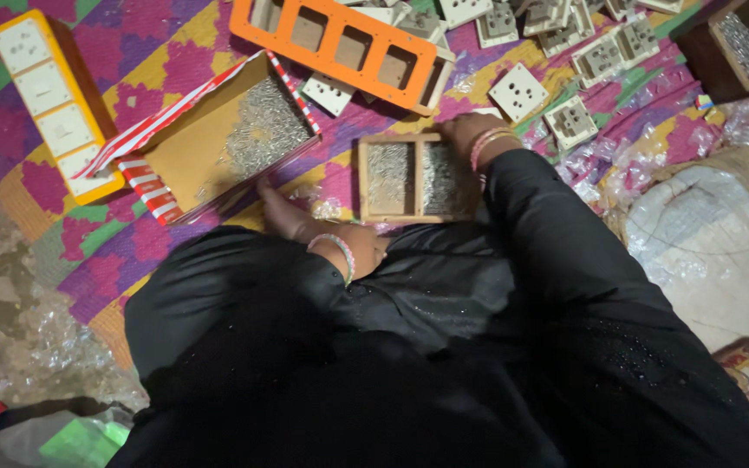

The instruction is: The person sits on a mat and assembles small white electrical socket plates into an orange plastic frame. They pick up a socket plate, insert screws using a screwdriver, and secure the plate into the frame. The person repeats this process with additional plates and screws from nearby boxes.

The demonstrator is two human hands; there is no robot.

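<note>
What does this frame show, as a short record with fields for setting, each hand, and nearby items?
setting: person seated on a colourful patterned mat, seen from above
left hand: left hand rests on the mat at the edge of an open cardboard box holding small silvery metal parts
right hand: right hand grips the far right corner of a small two-compartment wooden tray filled with the same parts
nearby: orange frame with square openings; yellow switch panel; loose white socket modules; wooden box at top right
</note>
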